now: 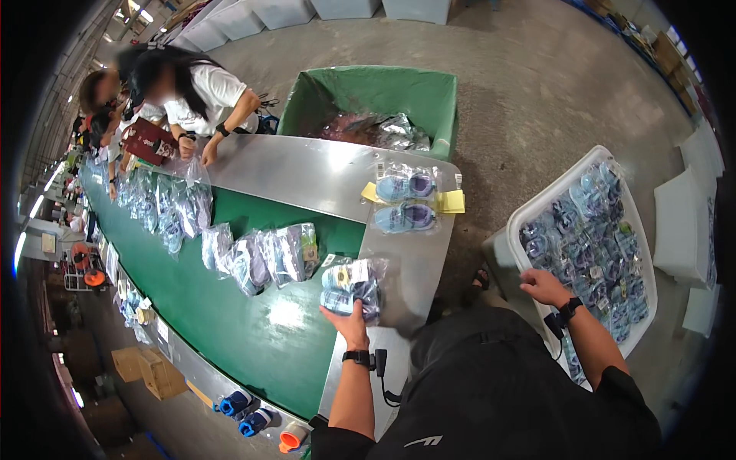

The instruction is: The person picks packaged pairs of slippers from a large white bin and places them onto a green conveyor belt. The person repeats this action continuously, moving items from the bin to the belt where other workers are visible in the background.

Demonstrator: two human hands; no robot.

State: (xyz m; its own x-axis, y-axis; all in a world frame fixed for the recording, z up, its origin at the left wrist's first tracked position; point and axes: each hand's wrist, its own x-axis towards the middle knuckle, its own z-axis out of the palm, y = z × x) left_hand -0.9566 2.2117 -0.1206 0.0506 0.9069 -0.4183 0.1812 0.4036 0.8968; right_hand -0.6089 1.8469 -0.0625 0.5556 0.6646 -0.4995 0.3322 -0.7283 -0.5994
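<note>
My left hand [349, 326] grips the near edge of a clear-bagged pair of light blue children's shoes [335, 298], thumb on top. The pair is at the right end of the green conveyor belt [291, 341], beside the metal table edge. Over the left rim of a white plastic bin [510, 230] hangs my right hand [546, 287], fingers loosely bent and apart, with nothing visible in it. Many bagged blue shoes [590, 253] fill that bin. On the metal table end lies another bagged pair [405, 217], with yellow paper [451, 202] beside it.
More bagged shoes [287, 254] lie along the belt. Beyond the metal table stands a green bin [368, 84] with plastic bags inside. A person in white [211, 88] leans over the belt at the far left. Dark blue shoes [257, 422] and an orange tape roll [293, 437] rest at the near edge.
</note>
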